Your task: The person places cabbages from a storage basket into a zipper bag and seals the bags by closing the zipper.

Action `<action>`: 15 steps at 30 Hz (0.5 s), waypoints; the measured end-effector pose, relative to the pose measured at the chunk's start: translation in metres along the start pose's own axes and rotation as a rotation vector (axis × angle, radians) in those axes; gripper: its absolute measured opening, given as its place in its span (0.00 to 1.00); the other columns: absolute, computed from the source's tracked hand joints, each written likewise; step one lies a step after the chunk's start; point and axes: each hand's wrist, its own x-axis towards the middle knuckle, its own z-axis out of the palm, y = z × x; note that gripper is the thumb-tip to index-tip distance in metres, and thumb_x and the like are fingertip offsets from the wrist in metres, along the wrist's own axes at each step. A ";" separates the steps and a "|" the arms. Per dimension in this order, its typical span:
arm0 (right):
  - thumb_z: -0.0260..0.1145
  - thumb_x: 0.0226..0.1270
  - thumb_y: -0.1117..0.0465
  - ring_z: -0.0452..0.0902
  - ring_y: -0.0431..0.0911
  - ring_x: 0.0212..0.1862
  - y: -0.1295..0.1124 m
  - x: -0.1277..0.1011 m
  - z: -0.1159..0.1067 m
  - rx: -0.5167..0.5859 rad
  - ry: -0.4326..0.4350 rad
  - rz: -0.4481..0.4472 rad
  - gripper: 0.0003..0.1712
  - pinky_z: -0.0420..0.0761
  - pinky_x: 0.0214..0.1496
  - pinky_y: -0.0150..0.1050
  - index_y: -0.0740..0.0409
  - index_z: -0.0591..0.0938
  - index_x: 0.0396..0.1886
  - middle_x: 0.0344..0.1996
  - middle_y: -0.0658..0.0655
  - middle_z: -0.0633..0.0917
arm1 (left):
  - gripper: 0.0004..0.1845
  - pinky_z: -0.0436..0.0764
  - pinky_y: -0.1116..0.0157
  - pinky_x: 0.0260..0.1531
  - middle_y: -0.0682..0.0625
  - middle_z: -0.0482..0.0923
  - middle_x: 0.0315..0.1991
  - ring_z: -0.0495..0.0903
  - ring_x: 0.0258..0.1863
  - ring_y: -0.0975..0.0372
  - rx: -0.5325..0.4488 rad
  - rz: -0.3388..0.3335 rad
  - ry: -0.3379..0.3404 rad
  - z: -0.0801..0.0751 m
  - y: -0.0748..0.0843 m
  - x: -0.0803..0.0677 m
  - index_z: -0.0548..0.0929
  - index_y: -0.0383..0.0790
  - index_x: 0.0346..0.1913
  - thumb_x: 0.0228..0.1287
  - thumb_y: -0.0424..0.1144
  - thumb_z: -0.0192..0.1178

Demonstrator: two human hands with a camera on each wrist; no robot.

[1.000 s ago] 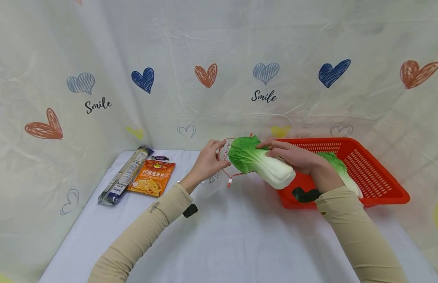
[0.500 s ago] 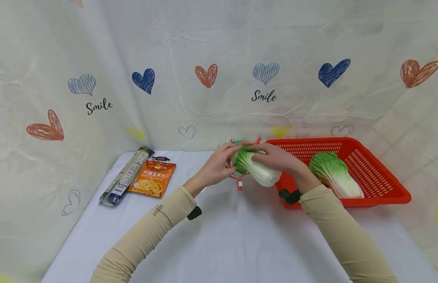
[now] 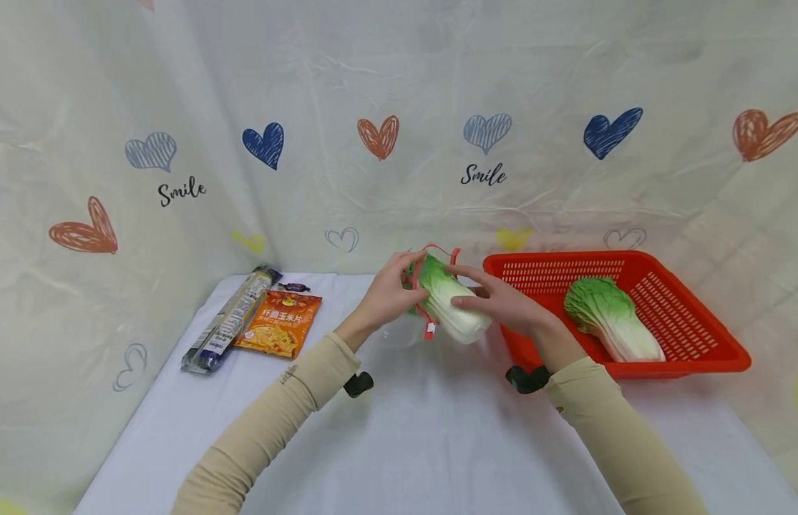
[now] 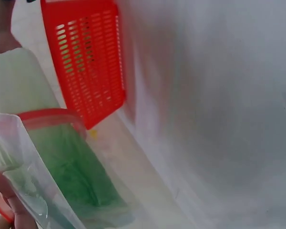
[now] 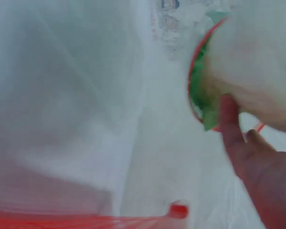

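Above the table, my left hand (image 3: 387, 292) grips the red-edged mouth of a clear plastic drawstring bag (image 4: 45, 191). A napa cabbage (image 3: 459, 315) with a green leafy top and white base points leaf-first into that bag. In the left wrist view its green leaves lie behind the clear plastic, past the red drawstring (image 4: 52, 117). My right hand (image 3: 507, 300) holds the cabbage by its white lower part, which sticks out of the bag. The far side of the cabbage is hidden.
To the right stands a red plastic basket (image 3: 682, 315) with a second napa cabbage (image 3: 614, 318) lying in it. At the table's left are an orange snack packet (image 3: 279, 325), a long wrapped package (image 3: 234, 315) and a small purple candy (image 3: 294, 287).
The right hand has moved left with the cabbage, and its leafy end has gone from in front of the bag into the mouth. The left hand has stayed at the bag's edge.
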 end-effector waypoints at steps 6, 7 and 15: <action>0.70 0.63 0.52 0.62 0.59 0.67 0.007 -0.007 0.005 0.012 0.005 -0.061 0.39 0.76 0.57 0.52 0.40 0.64 0.72 0.71 0.51 0.60 | 0.37 0.79 0.67 0.31 0.50 0.67 0.61 0.76 0.36 0.58 -0.016 -0.023 0.062 -0.004 0.001 0.001 0.67 0.43 0.72 0.58 0.29 0.66; 0.70 0.63 0.51 0.64 0.59 0.66 0.007 -0.008 0.006 0.011 0.012 -0.051 0.38 0.75 0.57 0.52 0.41 0.65 0.72 0.69 0.52 0.63 | 0.37 0.79 0.67 0.31 0.50 0.68 0.61 0.76 0.36 0.58 -0.017 -0.018 0.062 -0.005 0.001 0.001 0.67 0.42 0.72 0.58 0.29 0.66; 0.68 0.63 0.43 0.71 0.56 0.59 0.003 -0.011 0.015 0.108 0.023 0.182 0.40 0.78 0.55 0.52 0.44 0.65 0.72 0.67 0.59 0.66 | 0.36 0.78 0.69 0.32 0.45 0.69 0.61 0.76 0.36 0.57 -0.032 0.001 0.063 -0.004 -0.004 0.001 0.68 0.41 0.71 0.59 0.29 0.66</action>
